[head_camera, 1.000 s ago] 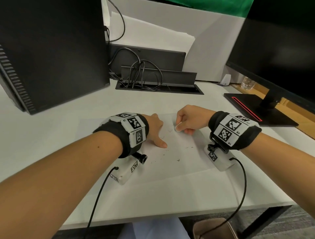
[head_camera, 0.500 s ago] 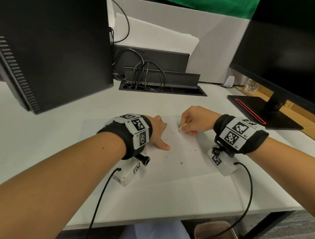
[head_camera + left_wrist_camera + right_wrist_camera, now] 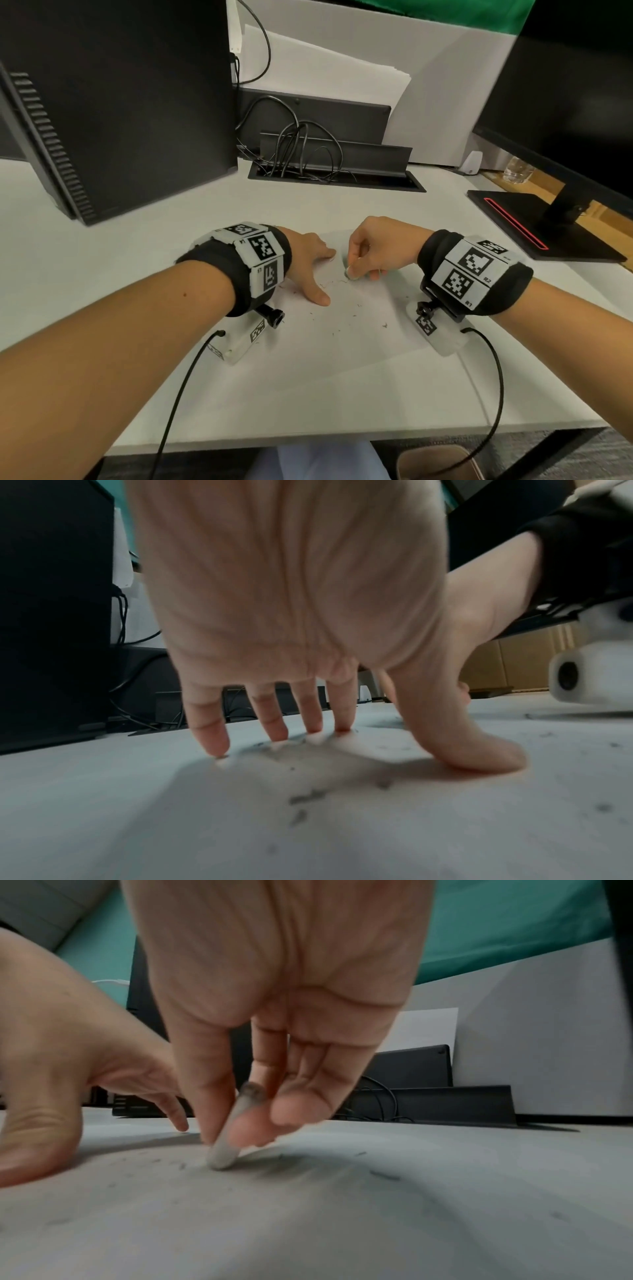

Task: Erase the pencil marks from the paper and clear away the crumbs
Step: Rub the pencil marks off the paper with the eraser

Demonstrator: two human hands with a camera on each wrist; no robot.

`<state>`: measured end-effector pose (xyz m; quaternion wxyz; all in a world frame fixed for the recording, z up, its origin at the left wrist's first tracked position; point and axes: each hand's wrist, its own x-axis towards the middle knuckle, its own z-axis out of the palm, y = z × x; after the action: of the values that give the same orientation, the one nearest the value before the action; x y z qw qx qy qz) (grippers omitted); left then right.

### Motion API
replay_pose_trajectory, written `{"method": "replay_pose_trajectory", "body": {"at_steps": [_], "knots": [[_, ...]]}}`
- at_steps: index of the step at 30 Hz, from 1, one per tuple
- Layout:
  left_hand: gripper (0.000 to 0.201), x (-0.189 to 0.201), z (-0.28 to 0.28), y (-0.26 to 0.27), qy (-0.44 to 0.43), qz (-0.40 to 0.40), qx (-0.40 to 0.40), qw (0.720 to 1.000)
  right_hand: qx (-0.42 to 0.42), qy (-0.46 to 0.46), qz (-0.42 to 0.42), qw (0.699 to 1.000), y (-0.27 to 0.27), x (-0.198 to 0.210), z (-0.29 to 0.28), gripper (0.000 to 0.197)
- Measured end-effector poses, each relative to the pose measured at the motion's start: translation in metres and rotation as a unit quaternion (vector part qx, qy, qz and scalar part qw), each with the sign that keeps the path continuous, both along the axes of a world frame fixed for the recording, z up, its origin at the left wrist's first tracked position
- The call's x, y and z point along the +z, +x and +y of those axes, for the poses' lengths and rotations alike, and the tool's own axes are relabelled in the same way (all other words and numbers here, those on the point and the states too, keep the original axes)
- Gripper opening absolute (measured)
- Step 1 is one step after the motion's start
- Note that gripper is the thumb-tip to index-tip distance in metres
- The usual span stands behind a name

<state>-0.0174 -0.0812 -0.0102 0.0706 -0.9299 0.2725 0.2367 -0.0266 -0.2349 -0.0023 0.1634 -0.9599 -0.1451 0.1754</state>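
A white sheet of paper (image 3: 356,329) lies flat on the desk, sprinkled with dark eraser crumbs (image 3: 385,325). My left hand (image 3: 310,265) presses down on the sheet's left part, fingers spread and straight (image 3: 274,723), thumb (image 3: 479,753) flat on it. My right hand (image 3: 373,251) pinches a small, worn, whitish eraser (image 3: 227,1139) between thumb and fingertips. The eraser's lower end touches the paper just right of the left thumb, and its upper end is grey with graphite. Crumbs (image 3: 383,1175) lie around the eraser tip. In the head view the eraser (image 3: 349,272) peeks out below the fingers.
A black computer tower (image 3: 113,102) stands at the back left. A cable tray with black wires (image 3: 329,164) runs along the back. At the right stands a monitor on a black base (image 3: 534,222). Loose white sheets (image 3: 325,75) lean behind the tray. The desk's front edge (image 3: 342,442) is near me.
My right hand and the eraser have shifted a little toward me and back across the paper in a short stroke. The left hand has stayed pressed on the sheet.
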Motion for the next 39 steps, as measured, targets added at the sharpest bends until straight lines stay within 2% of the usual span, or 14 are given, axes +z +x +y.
{"method": "replay_pose_trajectory", "body": {"at_steps": [3,7,11,15,20,22,25,28,30,34,39], "knots": [[0.097,0.000,-0.002,-0.003,0.027,0.003,0.002,1.000,0.027,-0.001,0.021,0.999,-0.008,-0.002,0.004,0.014],[0.096,0.002,-0.004,-0.006,0.036,-0.002,0.001,0.999,-0.016,-0.018,-0.024,0.999,0.000,-0.001,-0.004,0.012],[0.096,0.003,-0.004,-0.007,0.037,-0.003,0.003,0.999,-0.003,-0.009,0.008,1.000,0.000,-0.001,-0.002,0.013],[0.096,0.003,-0.002,-0.007,0.023,0.004,0.008,1.000,-0.022,-0.019,-0.025,0.999,0.007,0.002,-0.004,0.011],[0.096,0.001,-0.001,-0.006,0.024,0.005,0.005,1.000,0.021,0.022,0.017,0.999,-0.002,-0.002,0.010,0.014],[0.096,0.001,-0.002,-0.006,0.026,0.004,0.005,1.000,0.012,0.020,0.001,1.000,0.001,-0.003,0.008,0.010],[0.096,0.001,-0.003,-0.008,0.035,0.001,0.005,0.999,-0.015,0.002,-0.040,0.999,0.008,-0.002,0.004,0.014],[0.096,0.001,-0.003,-0.008,0.038,0.000,0.001,0.999,0.014,0.007,-0.011,1.000,0.002,-0.003,0.009,0.017],[0.096,0.001,-0.003,-0.007,0.042,0.000,-0.001,0.999,0.013,0.029,0.010,0.999,0.000,-0.003,0.008,0.013],[0.097,0.002,-0.003,-0.008,0.043,-0.002,-0.001,0.999,-0.021,0.004,-0.040,0.999,0.007,-0.001,0.002,0.010],[0.097,0.002,-0.003,-0.007,0.048,-0.003,-0.006,0.999,0.000,0.022,-0.014,1.000,0.001,-0.005,0.006,0.005]]}}
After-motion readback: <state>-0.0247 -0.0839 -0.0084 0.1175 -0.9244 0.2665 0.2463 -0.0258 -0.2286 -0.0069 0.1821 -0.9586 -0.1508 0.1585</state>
